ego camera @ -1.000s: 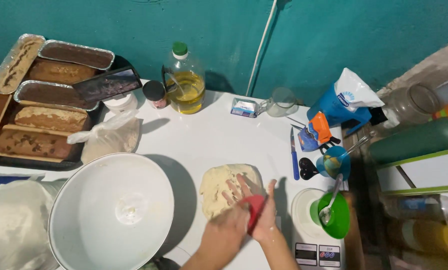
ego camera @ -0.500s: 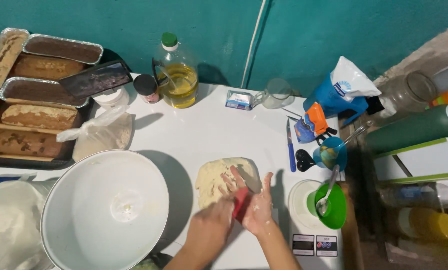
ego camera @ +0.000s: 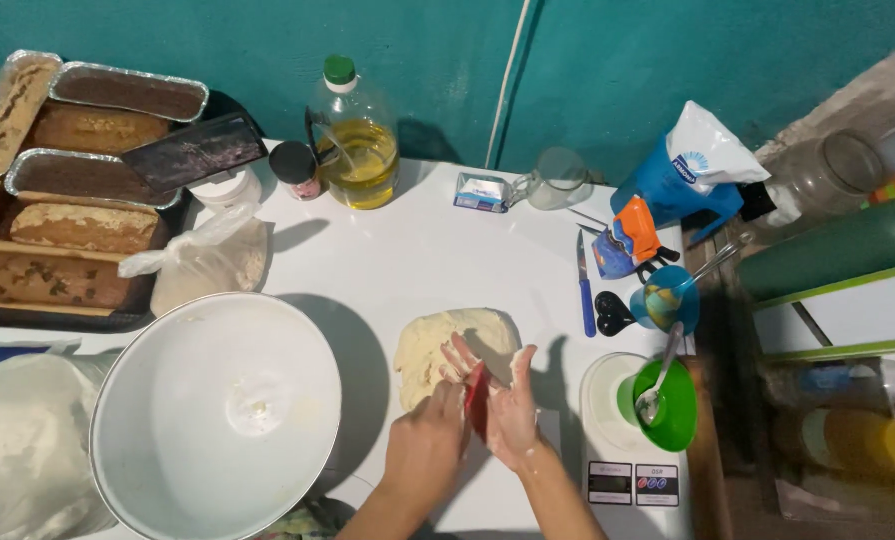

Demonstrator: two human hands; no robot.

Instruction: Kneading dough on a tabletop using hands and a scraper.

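Pale dough: a flattened lump of dough [ego camera: 457, 345] lies on the white table [ego camera: 417, 250], near its front edge, between the big bowl and the scale.
Left hand: the left hand [ego camera: 429, 440] lies on the near edge of the dough, fingers [ego camera: 459, 356] spread flat over it; it presses rather than grasps, and closes round nothing that shows.
Right hand: the right hand [ego camera: 512, 410] sits just beside the left, palm turned inward, fingers fairly straight, against a red scraper [ego camera: 477, 400].
Red scraper: only a narrow strip shows between the two hands; whether the right hand clasps it or merely leans on it cannot be told, and its lower end is hidden.
Forearms: both run off the bottom edge.
White bowl: a large white bowl [ego camera: 217, 415] stands left of the dough, with a small smear at its bottom; its lower rim is cut off.
Kitchen scale: a scale [ego camera: 632, 480] stands right of the hands, bearing a green bowl [ego camera: 672, 405] with a spoon [ego camera: 657, 385] in it.
Oil bottle: a clear bottle of yellow oil [ego camera: 355, 140] with a green cap stands at the back, by the teal wall.
Blue knife: a blue-handled knife [ego camera: 586, 285] lies right of the dough, well apart from it.
Loaf tray: foil pans and baked loaves [ego camera: 72, 225] fill the left side, partly cropped.
Plastic bag: a knotted clear bag [ego camera: 202, 265] lies beside them; its contents are hard to make out.
Blue bag: a blue and white bag [ego camera: 692, 170] stands at the back right.
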